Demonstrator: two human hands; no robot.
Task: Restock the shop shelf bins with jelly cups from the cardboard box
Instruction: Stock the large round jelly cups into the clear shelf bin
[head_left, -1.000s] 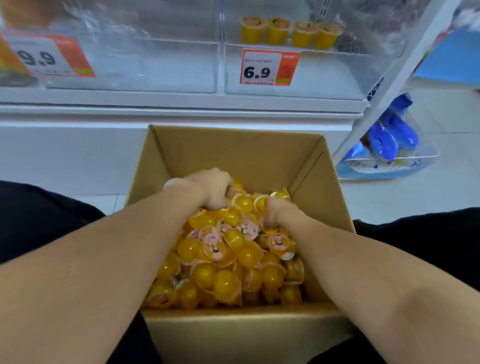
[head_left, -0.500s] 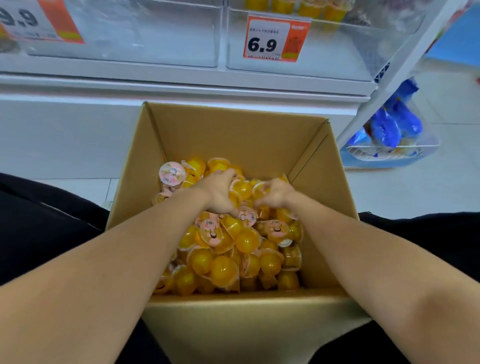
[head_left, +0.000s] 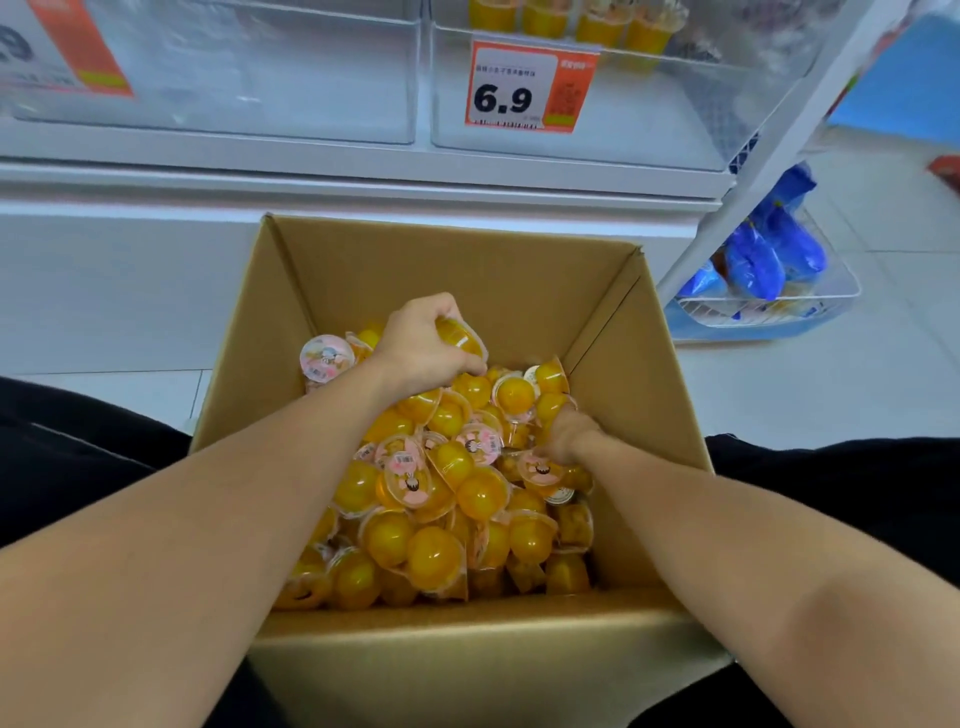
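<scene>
Cardboard box (head_left: 332, 275): jelly cup (head_left: 457, 338) in left hand (head_left: 423, 343).

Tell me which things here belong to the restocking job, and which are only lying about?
Belong to the job:
cardboard box
jelly cups
left hand, gripping one cup
right hand, down in the pile
clear shelf bin with the 6.9 tag

Lying about:
wire basket of blue packets on the floor

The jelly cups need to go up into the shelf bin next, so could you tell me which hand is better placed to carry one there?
Probably the left hand: it grips a jelly cup, raised above the pile.
</scene>
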